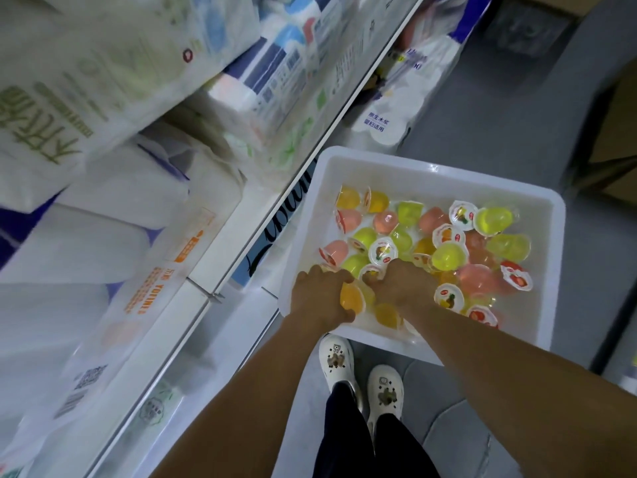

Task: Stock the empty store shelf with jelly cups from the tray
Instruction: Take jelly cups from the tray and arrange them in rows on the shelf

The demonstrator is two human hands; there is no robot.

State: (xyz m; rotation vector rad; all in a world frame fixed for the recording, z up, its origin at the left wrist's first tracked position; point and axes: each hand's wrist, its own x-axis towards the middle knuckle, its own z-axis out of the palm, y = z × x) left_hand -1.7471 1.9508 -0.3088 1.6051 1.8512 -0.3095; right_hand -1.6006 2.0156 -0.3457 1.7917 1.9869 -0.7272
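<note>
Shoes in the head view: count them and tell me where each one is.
2. One white shoe is on the floor just below the tray's near edge; the other white shoe is beside it, to its right and nearer the camera.

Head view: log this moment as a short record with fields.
tray: white plastic tray on the floor beside the shelving
contents: jelly cups, yellow, orange, pink and green, loose, many tipped
left hand: left hand grips an orange jelly cup at the tray's near edge
right hand: right hand down among the cups, fingers curled, grasp hidden
shelves: paper-goods packs
</note>
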